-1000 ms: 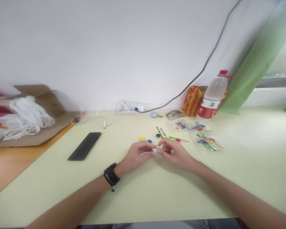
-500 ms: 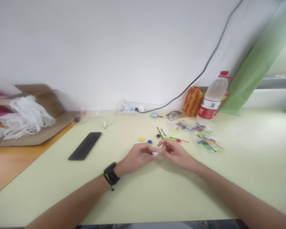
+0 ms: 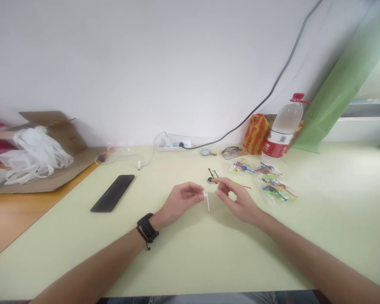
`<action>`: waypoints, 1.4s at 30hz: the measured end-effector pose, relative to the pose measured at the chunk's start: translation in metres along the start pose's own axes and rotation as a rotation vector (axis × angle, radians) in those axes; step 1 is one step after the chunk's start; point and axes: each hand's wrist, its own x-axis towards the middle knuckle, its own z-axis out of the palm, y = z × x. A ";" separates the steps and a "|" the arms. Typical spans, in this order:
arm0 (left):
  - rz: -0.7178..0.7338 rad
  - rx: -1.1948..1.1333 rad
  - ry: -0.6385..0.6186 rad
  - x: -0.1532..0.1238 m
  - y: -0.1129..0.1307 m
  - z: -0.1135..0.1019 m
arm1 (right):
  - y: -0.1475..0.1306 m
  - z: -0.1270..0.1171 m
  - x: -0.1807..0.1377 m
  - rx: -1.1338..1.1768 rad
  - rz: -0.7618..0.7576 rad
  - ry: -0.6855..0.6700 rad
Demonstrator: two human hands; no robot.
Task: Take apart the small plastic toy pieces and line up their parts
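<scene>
My left hand [image 3: 181, 202] pinches a small white plastic spinner [image 3: 208, 203] between thumb and fingertips, its thin arm pointing down toward me. Part of the spinner is hidden by the fingers. Just right of it, my right hand [image 3: 237, 202] is open, index finger and thumb apart, with nothing visible between them. Beyond that index fingertip lies a black spinner [image 3: 210, 180], beside thin blue and yellow arms. The tip of a red arm [image 3: 247, 187] shows behind my right hand, and a sliver of yellow shows behind my left.
Clear bags of coloured spinner parts [image 3: 276, 189] lie to the right, near a large water bottle [image 3: 280, 131]. A black phone [image 3: 113, 193] rests at left. Against the wall are a power strip [image 3: 173, 143] and cable; a cardboard box [image 3: 79, 158] with white straps stands far left.
My right hand has let go of the white spinner and drawn slightly right, fingers apart. The spinner stays in my left hand, its arm now turned downward.
</scene>
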 end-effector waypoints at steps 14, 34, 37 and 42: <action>-0.026 -0.072 0.023 0.002 -0.002 -0.001 | -0.010 -0.006 0.005 0.243 0.195 -0.148; -0.025 -0.035 0.006 0.000 0.000 -0.001 | -0.012 -0.002 0.001 0.477 0.200 -0.206; -0.033 -0.035 0.003 0.000 -0.001 -0.001 | -0.014 0.000 -0.002 0.426 0.183 -0.238; -0.033 -0.033 0.013 0.000 0.001 0.000 | -0.015 0.003 -0.003 0.369 0.181 -0.237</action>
